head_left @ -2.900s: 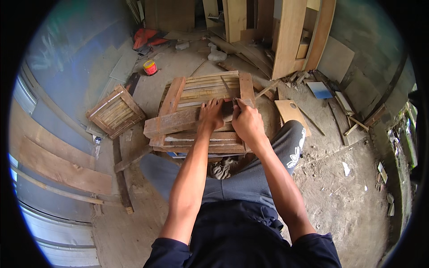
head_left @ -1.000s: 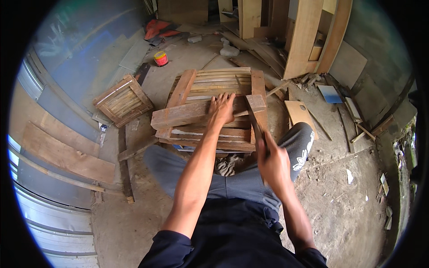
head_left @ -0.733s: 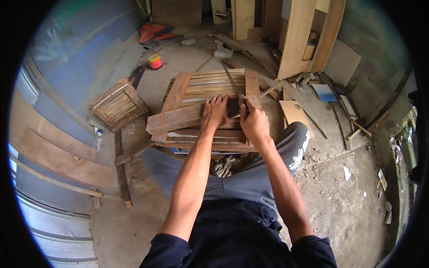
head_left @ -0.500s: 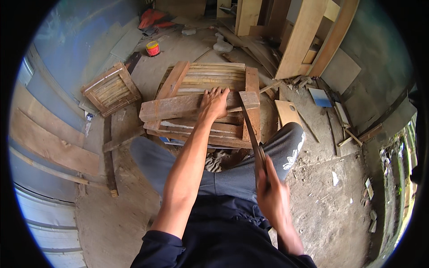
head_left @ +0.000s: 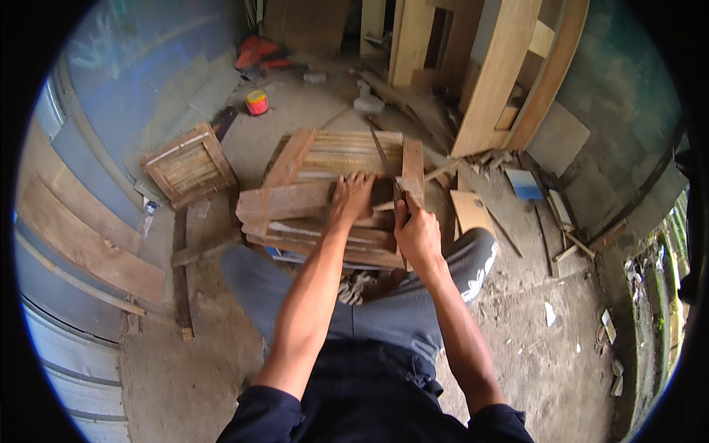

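My left hand grips a thick wooden beam, its fingers over the far edge. The beam lies across a slatted wooden frame on the floor between my legs. In my right hand, closed at the near end, is a handsaw. Its long dark blade points forward and crosses the beam near its right end, to the right of my left hand. The saw's handle is mostly hidden by my fingers.
A smaller slatted frame leans at the left. Behind are a red-and-yellow bucket and red cloth. Tall wooden boards stand at the back right. Scrap pieces and a light board lie on the right.
My right hand has moved forward from near my lap to the beam, sliding the saw blade away from me. My left hand stays on the beam. The whole view has shifted slightly.
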